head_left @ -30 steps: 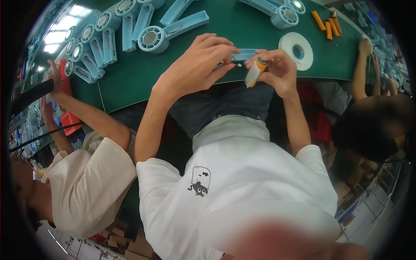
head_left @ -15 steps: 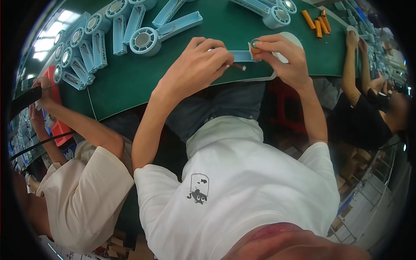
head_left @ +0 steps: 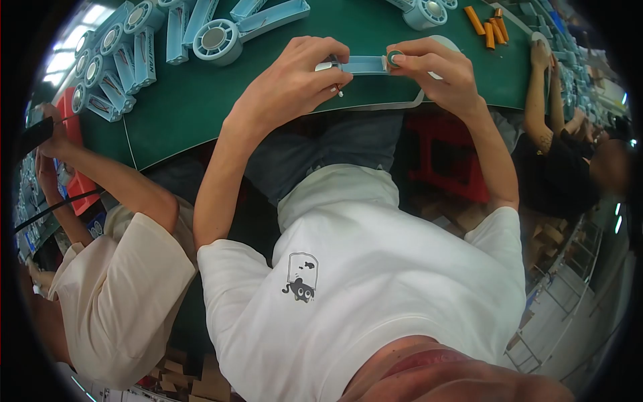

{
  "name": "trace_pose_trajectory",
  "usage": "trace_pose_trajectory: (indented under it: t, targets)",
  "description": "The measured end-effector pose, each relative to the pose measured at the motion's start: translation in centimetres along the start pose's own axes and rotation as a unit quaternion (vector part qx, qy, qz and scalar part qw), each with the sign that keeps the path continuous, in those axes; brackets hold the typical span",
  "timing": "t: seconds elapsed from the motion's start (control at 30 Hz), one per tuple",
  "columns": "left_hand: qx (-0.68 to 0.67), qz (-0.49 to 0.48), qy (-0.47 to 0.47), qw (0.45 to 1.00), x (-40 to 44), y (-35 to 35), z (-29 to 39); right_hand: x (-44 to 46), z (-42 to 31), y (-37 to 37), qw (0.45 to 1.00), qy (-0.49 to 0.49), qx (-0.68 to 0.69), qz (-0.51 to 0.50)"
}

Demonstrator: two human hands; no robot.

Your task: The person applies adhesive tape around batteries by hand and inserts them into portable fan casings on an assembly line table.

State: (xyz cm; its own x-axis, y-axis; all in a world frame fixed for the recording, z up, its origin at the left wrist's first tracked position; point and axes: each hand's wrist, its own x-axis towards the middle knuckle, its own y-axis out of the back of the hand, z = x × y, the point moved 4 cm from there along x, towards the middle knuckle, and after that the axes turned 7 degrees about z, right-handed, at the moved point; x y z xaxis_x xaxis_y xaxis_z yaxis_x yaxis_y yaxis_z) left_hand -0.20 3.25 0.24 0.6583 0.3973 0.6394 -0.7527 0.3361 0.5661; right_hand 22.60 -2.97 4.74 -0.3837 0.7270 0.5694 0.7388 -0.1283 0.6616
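Note:
A light blue fan housing lies on the green table between my hands. My left hand is closed on its left end, and thin wires with a small white connector hang below those fingers. My right hand pinches an orange battery with a green ring end at the housing's right end; most of the battery is hidden. A roll of white tape lies partly behind my right hand.
Several blue fans lie at the back left, another fan at the back. Several orange batteries lie at the back right. A co-worker's arm is on the left; another person is at the right.
The battery has moved from in front of the housing to its right end, in my right hand. My left hand has shifted slightly left. The camera view has shifted too.

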Motion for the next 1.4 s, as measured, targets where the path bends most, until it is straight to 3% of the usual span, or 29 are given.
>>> trace_pose_trajectory:
  t: [0.23,0.33,0.5,0.6,0.77,0.87,1.03,1.27,1.4]
  targets:
    - [0.009,-0.013,0.006,1.0,-0.4,0.0,-0.1,-1.4,0.3,0.4,0.998,0.043,-0.024,0.032]
    - [0.013,-0.018,-0.002,1.0,-0.2,0.0,-0.1,-0.4,-0.5,0.9,0.998,-0.029,0.045,0.029]
    - [-0.009,-0.004,0.022,1.0,0.0,0.4,-0.1,0.1,-1.1,-0.1,1.0,-0.006,0.0,0.007]
    - [-0.01,-0.006,0.013,1.0,-0.3,0.1,0.0,0.0,0.3,0.6,0.997,-0.07,0.041,0.013]
    - [-0.004,-0.015,0.03,0.999,-0.1,0.0,-0.1,-0.5,0.9,0.8,0.995,-0.088,0.038,-0.009]
    - [-0.001,-0.03,0.03,0.999,0.0,0.1,0.0,0.3,-0.2,0.3,0.999,-0.026,-0.028,-0.034]
    - [0.01,-0.025,0.007,1.0,0.1,0.4,-0.1,2.3,-0.5,-0.5,0.996,-0.019,-0.019,-0.079]
    - [0.009,0.015,-0.03,0.999,0.0,0.0,-0.2,3.4,-1.3,-1.6,0.957,0.034,-0.133,-0.256]
    - [-0.004,-0.005,-0.031,1.0,0.1,-0.1,-0.1,2.2,-0.3,-0.8,0.979,0.043,-0.056,-0.191]
